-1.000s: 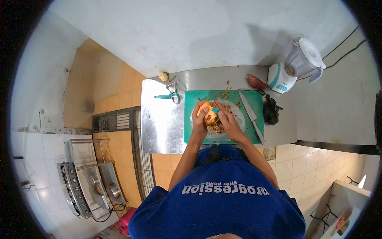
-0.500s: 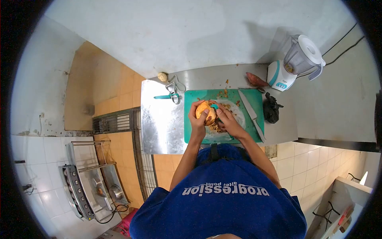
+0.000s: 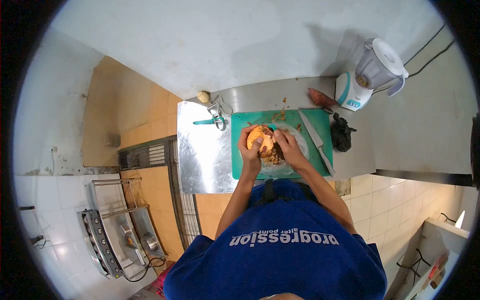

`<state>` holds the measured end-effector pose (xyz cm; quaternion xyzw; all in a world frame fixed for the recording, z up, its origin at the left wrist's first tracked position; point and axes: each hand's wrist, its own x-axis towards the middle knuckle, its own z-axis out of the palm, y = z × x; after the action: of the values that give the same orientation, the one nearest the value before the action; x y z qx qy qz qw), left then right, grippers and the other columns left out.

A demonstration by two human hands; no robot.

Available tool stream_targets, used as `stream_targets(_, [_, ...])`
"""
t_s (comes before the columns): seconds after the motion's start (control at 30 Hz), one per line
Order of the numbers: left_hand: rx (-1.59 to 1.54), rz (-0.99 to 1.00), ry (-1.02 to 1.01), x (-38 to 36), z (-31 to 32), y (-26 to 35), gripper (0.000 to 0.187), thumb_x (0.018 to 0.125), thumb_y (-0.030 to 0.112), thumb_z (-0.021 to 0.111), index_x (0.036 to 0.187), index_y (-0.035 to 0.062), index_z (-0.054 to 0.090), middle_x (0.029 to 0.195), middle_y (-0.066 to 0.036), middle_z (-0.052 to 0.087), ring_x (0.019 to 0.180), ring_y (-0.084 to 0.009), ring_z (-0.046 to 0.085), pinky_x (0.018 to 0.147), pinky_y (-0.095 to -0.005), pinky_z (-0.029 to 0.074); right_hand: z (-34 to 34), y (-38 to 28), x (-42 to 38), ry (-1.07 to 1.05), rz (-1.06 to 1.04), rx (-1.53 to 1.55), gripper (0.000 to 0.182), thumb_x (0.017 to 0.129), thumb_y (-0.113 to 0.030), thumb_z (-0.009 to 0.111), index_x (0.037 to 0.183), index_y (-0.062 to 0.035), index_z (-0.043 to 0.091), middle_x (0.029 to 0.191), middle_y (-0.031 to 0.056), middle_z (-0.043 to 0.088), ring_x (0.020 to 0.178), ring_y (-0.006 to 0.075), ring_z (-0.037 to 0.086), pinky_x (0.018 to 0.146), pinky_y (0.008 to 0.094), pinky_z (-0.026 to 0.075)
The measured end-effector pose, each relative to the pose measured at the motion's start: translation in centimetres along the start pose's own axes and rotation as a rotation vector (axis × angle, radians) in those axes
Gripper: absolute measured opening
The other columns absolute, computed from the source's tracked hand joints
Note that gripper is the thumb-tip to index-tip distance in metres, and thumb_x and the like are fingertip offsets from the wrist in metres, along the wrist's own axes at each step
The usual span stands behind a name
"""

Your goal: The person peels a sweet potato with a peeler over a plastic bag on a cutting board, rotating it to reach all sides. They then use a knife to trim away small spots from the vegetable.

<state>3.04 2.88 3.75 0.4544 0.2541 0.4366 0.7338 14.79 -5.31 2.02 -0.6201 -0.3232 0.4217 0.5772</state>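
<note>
Over the green cutting board [image 3: 320, 127], the left hand [image 3: 251, 147] gripped the orange sweet potato [image 3: 261, 138]; the right hand [image 3: 289, 147], clenched on a peeler, had slid down from its top, leaving more flesh bared.

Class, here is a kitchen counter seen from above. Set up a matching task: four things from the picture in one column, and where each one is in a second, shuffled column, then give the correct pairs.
Things
1. orange vegetable
2. knife
3. blender
4. spare peeler

Places
A. on the steel counter, left of the green cutting board
B. at the counter's far right corner, by the wall
C. held in the left hand, above the board
D. lying on the board's right side

Pairs: 1-C, 2-D, 3-B, 4-A
</note>
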Motion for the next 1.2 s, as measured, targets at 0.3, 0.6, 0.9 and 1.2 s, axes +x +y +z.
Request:
stream_targets(0.3, [0.153, 0.06, 0.001, 0.8, -1.4, -0.8, 0.034, 0.085, 0.014, 0.068, 0.114, -0.0004, 0.058, 0.105, -0.008, 0.062, 0.097, -0.0159, 0.059, 0.089, -0.029, 0.048, -0.3, -4.5, -1.2, -0.213, 0.131, 0.23, 0.049, 0.107, -0.036, 0.044, 0.148, -0.011, 0.046, 0.098, -0.0007, 0.057, 0.065, 0.0047, 0.042, 0.057, 0.0209, 0.036])
stream_targets(0.6, [0.187, 0.118, -0.013, 0.4, -0.1, -0.2, 0.039, 0.084, 0.019, 0.066, 0.117, -0.0006, 0.056, 0.11, -0.012, 0.064, 0.096, -0.0203, 0.062, 0.088, -0.032, 0.052, -0.4, -3.3, -0.4, -0.048, 0.21, 0.176, 0.052, 0.106, -0.036, 0.046, 0.146, -0.0036, 0.047, 0.115, 0.009, 0.062, 0.102, 0.0132, 0.058, 0.084, 0.0247, 0.049])
stream_targets(0.9, [0.21, 0.112, 0.013, 0.7, -1.2, -0.5, 0.038, 0.084, 0.016, 0.07, 0.116, -0.0003, 0.057, 0.107, -0.009, 0.061, 0.101, -0.0181, 0.059, 0.093, -0.0313, 0.047, -0.7, -3.9, -0.7, -0.295, 0.07, 0.169, 0.057, 0.106, -0.036, 0.045, 0.155, -0.0087, 0.034, 0.094, -0.0006, 0.049, 0.073, 0.0054, 0.047, 0.06, 0.0202, 0.037])
stream_targets(1.2, [0.207, 0.116, 0.063, 0.2, -0.1, 0.5, 0.041, 0.084, 0.021, 0.064, 0.118, -0.0014, 0.055, 0.105, -0.011, 0.062, 0.097, -0.0191, 0.06, 0.09, -0.0323, 0.049, 0.5, -2.3, -0.3, -0.105, 0.185, 0.245, 0.052, 0.105, -0.037, 0.048, 0.146, -0.0045, 0.048, 0.083, -0.0009, 0.055, 0.063, 0.004, 0.045, 0.058, 0.0202, 0.038])
